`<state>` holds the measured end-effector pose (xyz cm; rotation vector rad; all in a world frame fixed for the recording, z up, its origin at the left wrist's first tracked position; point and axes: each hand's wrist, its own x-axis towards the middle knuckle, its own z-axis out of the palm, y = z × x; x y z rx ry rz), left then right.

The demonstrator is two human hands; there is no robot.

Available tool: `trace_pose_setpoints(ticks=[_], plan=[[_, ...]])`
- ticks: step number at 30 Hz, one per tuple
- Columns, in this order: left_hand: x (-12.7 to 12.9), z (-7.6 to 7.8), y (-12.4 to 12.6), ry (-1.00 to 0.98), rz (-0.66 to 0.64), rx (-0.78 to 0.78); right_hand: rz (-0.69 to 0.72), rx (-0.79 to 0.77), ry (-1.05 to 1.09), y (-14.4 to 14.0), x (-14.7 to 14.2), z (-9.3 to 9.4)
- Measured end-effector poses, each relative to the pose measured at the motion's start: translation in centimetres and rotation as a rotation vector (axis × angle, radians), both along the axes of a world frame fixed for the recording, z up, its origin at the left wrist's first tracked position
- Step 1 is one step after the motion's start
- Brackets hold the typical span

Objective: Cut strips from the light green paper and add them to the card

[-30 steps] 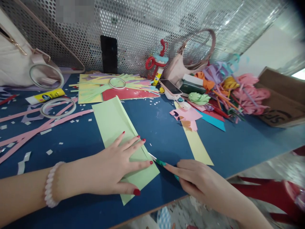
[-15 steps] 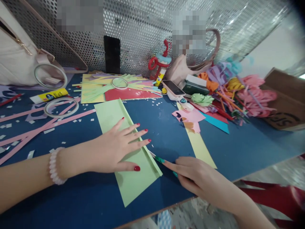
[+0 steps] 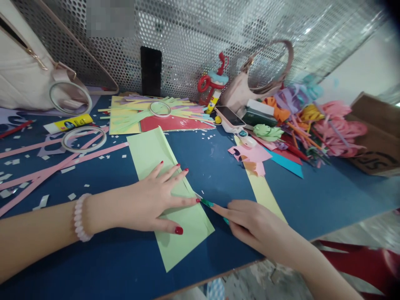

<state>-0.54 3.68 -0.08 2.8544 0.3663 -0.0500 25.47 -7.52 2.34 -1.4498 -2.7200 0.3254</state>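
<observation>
My left hand (image 3: 156, 202) lies flat with its fingers spread on a light green sheet of paper (image 3: 175, 254), pressing it to the blue table. A narrow strip along the sheet's right edge is folded over. My right hand (image 3: 253, 225), closed, holds green-handled scissors (image 3: 206, 203), with the index finger stretched along them. Their pale blade meets the folded edge, close beside my left little finger. Most of the handle is hidden by my right hand.
Pink paper strips (image 3: 53, 168), a glue stick (image 3: 71, 123) and a tape roll (image 3: 83, 140) lie left. Cut strips (image 3: 128, 118) lie behind the sheet. A yellow strip (image 3: 265, 193), crepe paper flowers (image 3: 339, 125) and a cardboard box (image 3: 375, 137) are right. White scraps are scattered about.
The folded strip on the green paper has flattened along its lower part. My left fingers have shifted, the little finger lower along the edge. The scissors remain at the edge.
</observation>
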Motion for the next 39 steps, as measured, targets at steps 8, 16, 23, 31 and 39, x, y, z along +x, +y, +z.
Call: trace_pose_setpoints(ticks=[8, 16, 23, 31, 39], plan=[[-0.1, -0.2, 0.0, -0.015, 0.009, -0.046, -0.011, -0.015, -0.012, 2.0, -0.4, -0.4], [-0.1, -0.4, 0.0, -0.032, 0.007, -0.04, -0.024, -0.048, -0.008, 3.3, -0.3, -0.8], [-0.7, -0.2, 1.2, -0.013, 0.031, 0.099, -0.046, -0.059, 0.033, 3.4, -0.2, -0.8], [-0.5, 0.8, 8.3, 0.049, 0.116, 0.308, -0.08, -0.069, 0.057, 3.6, -0.4, -0.9], [-1.3, -0.1, 8.2, -0.014, -0.056, 0.326, -0.086, -0.076, 0.059, 2.9, 0.1, -1.1]])
